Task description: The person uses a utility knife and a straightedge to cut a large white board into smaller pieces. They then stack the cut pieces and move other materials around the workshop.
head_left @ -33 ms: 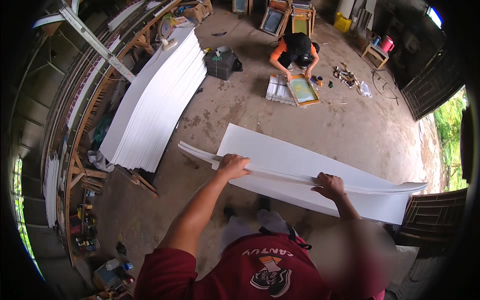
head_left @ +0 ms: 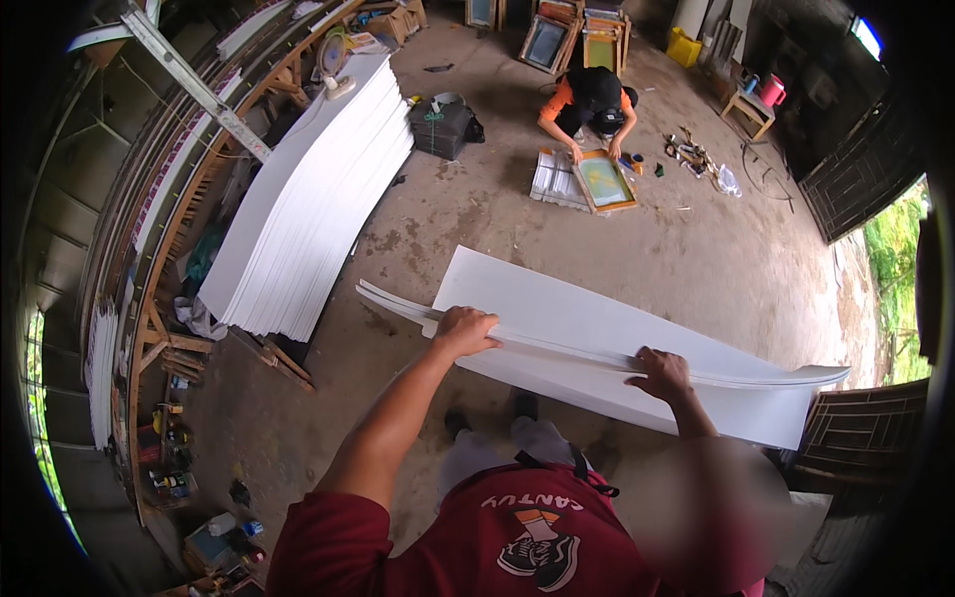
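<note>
Several long white sheets [head_left: 587, 355] stand on edge across the space in front of me, their thin top edges bowed. My left hand [head_left: 468, 330] is closed over those edges toward the left end. Farther right, my right hand [head_left: 663, 376] grips the same edges, its thumb on the near side and its fingers on the far side. Behind the edges a broad white sheet surface [head_left: 537, 297] spreads away from me. More white surface shows on the near side, below my hands. At the left, the ends of the thin sheets fan slightly apart.
A tall stack of white sheets [head_left: 308, 199] stands at the left beside a wooden rack [head_left: 159, 269]. Ahead, a person in orange [head_left: 589, 104] crouches, holding a wooden-framed screen [head_left: 605, 181]. A dark bundle [head_left: 440, 127] sits near the stack. A stool [head_left: 746, 107] stands at the far right.
My right hand has shifted very slightly to the right along the sheet edges. The left hand stays in place.
</note>
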### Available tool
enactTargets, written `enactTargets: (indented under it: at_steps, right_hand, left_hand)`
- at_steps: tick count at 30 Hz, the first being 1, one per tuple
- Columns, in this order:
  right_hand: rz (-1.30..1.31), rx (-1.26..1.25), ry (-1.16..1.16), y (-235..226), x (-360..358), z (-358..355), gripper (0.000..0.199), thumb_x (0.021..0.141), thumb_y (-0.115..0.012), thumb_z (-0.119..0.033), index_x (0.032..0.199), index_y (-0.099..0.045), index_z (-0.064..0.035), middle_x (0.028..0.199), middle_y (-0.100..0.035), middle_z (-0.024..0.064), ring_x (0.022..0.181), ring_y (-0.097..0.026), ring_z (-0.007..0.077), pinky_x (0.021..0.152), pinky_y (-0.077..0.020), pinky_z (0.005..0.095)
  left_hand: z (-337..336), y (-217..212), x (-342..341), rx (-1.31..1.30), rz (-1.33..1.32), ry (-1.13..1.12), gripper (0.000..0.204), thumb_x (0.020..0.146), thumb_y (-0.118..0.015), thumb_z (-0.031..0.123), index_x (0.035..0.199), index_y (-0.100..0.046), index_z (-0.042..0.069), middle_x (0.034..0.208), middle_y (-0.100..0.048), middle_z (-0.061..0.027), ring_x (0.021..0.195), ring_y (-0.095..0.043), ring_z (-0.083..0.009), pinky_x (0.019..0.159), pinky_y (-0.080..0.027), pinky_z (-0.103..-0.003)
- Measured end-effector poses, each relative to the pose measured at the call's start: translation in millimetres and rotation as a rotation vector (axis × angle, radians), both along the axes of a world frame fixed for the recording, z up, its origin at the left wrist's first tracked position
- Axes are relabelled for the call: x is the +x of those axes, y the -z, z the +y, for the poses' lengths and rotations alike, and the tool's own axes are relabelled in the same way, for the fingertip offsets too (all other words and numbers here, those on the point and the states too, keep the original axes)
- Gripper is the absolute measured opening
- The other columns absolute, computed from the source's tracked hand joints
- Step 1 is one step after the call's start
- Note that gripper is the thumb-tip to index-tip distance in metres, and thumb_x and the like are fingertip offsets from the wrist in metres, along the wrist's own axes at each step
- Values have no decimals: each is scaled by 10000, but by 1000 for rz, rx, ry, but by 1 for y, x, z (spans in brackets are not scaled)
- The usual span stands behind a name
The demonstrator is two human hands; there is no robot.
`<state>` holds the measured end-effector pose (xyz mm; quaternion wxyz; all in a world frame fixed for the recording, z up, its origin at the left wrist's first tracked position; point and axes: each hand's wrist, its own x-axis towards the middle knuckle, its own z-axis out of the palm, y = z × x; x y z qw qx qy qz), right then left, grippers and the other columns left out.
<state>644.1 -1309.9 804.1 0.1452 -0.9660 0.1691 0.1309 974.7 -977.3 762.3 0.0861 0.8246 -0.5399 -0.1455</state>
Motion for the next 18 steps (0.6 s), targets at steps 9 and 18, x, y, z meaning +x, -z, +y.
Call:
enactTargets:
  at_steps: [9,18]
  right_hand:
    - [22,-146,112,21,-43,-21,478,799,-870,-509,1041,-699,-133,911,-766,128,911,-750,385,753,-588,527]
    - [44,-74,71,18,-3,32,437,852,-814,-493,1068,-666,-143,927,-771,96,884,-750,354,722,-581,511]
  left_hand:
    - [3,-23,2,12,-24,13,457,813,-836,538,945,-696,124,867,-771,-100,894,-761,-337,782,-586,-487]
    - [-12,-1,-40,-13,0,110,438,803,-865,447,1149,-770,197,1000,-795,-91,964,-767,-310,839,-596,-460]
